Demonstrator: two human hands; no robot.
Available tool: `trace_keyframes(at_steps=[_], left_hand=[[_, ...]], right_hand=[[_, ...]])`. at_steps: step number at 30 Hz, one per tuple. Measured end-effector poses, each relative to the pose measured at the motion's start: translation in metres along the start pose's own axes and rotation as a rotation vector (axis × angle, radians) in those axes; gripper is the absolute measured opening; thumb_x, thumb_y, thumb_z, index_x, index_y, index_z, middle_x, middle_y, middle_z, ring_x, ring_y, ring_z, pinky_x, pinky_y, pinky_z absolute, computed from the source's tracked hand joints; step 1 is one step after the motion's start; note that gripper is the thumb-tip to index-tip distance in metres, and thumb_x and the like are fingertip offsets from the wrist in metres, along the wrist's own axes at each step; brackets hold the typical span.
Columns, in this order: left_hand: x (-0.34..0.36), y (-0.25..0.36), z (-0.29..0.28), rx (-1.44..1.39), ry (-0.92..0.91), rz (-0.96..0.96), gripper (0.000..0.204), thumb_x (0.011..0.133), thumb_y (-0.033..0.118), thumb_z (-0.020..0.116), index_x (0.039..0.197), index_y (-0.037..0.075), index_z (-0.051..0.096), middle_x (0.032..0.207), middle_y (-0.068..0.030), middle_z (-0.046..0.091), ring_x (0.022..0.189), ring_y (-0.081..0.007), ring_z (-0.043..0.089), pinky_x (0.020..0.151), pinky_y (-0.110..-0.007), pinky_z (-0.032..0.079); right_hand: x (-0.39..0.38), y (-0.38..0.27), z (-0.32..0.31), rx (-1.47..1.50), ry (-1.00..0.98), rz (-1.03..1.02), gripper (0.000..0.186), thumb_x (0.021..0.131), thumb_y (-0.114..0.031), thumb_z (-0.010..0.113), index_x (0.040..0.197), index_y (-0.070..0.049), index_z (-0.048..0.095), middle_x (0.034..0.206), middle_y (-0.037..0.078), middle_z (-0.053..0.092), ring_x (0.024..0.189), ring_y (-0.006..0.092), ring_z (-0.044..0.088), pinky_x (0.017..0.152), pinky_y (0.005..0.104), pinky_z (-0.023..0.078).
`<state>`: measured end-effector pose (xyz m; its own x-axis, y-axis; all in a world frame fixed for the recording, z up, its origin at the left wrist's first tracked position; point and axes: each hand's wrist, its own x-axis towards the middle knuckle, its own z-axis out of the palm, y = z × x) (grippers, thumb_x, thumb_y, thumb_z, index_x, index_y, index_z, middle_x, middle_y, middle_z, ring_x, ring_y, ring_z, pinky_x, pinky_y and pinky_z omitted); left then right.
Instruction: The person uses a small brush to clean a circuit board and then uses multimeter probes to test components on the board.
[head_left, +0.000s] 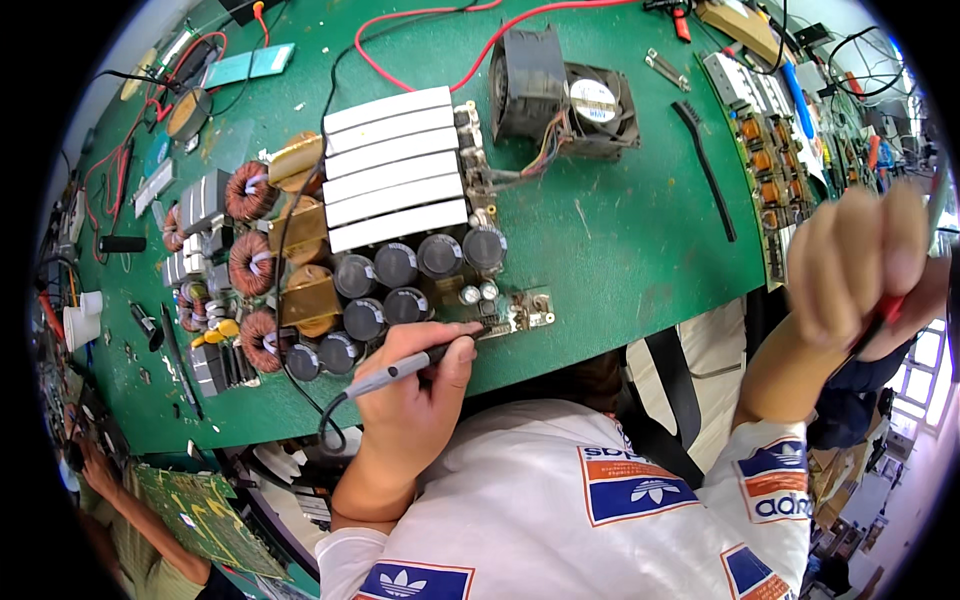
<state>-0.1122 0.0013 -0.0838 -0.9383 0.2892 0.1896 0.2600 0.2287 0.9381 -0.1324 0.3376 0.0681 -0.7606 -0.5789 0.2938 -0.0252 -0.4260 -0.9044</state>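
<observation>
My left hand (418, 385) is closed in a pen grip around a grey and black test probe (390, 375) with a black lead. Its tip is at the near right corner of a large circuit board (535, 308), beside small parts. On that board stand black capacitors (396, 264), white ribbed blocks (395, 170) and copper-wound coils (250, 265). My right hand (860, 265) is raised off to the right, away from the board and smeared by motion. Its fingers are curled round a red and black object (888, 308), too blurred to name.
A double fan (595, 100) sits behind the board on the green table (620, 240). To its right lie a black brush (705, 165) and another circuit board (765, 170). Red and black leads cross the back. At lower left a co-worker's arm (140, 510) reaches in beside a green circuit board (190, 520).
</observation>
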Motion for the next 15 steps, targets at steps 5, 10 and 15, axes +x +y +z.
trace_keyframes(at_steps=[5,10,15], left_hand=[[-0.003,0.002,-0.003,-0.063,0.043,-0.049,0.012,0.094,0.007,0.069,0.101,0.000,0.062,0.084,-0.0103,0.073,0.066,-0.0119,0.069,0.057,-0.023,0.053],[-0.009,0.002,-0.002,-0.113,0.088,-0.067,0.015,0.093,0.004,0.068,0.103,0.000,0.057,0.089,-0.0158,0.074,0.070,-0.0175,0.071,0.062,-0.027,0.057],[-0.009,0.002,0.000,-0.093,0.020,-0.064,0.022,0.096,0.012,0.066,0.106,-0.002,0.052,0.094,-0.0212,0.071,0.081,-0.0257,0.072,0.068,-0.033,0.061]], right_hand=[[-0.027,0.100,0.038,0.130,0.452,-0.191,0.035,0.080,-0.011,0.082,0.103,0.000,0.058,0.076,0.015,0.059,0.065,0.0268,0.065,0.053,0.0352,0.054],[-0.022,0.156,0.069,-0.060,0.766,-0.159,0.021,0.086,-0.003,0.074,0.098,0.003,0.057,0.088,0.021,0.068,0.075,0.0254,0.070,0.064,0.0363,0.060],[-0.035,0.175,0.057,-0.326,0.657,-0.106,0.019,0.089,-0.003,0.068,0.105,0.008,0.063,0.087,0.018,0.069,0.070,0.0205,0.069,0.061,0.0304,0.056]])
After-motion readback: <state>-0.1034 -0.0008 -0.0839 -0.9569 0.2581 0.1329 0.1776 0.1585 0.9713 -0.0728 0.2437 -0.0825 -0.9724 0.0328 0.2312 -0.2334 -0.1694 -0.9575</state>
